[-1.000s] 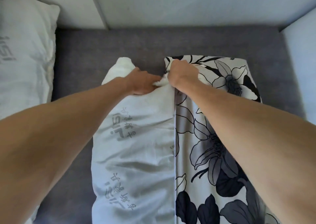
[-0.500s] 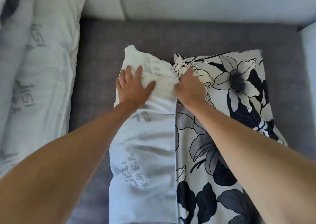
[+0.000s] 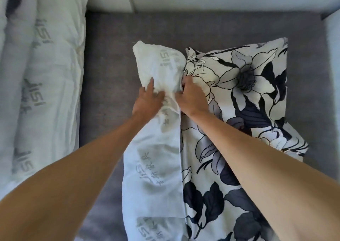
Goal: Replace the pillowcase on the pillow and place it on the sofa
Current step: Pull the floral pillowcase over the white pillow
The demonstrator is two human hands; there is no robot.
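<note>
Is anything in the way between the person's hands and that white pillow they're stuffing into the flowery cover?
Nothing visible. The left hand and right hand already rest on the white pillow, at the edge of the floral pillowcase, on the grey sofa.

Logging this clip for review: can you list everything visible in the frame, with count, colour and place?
pillow: one, white with grey print, centre of sofa, half inside the case
pillowcase: one, white with black and grey flowers, covering the pillow's right side
bare pillows: at least two, white with grey print, far left
sofa: one, grey seat, pale backrest
left hand: gripping the pillow's white fabric
right hand: at the case's open edge, fingers hidden
</note>
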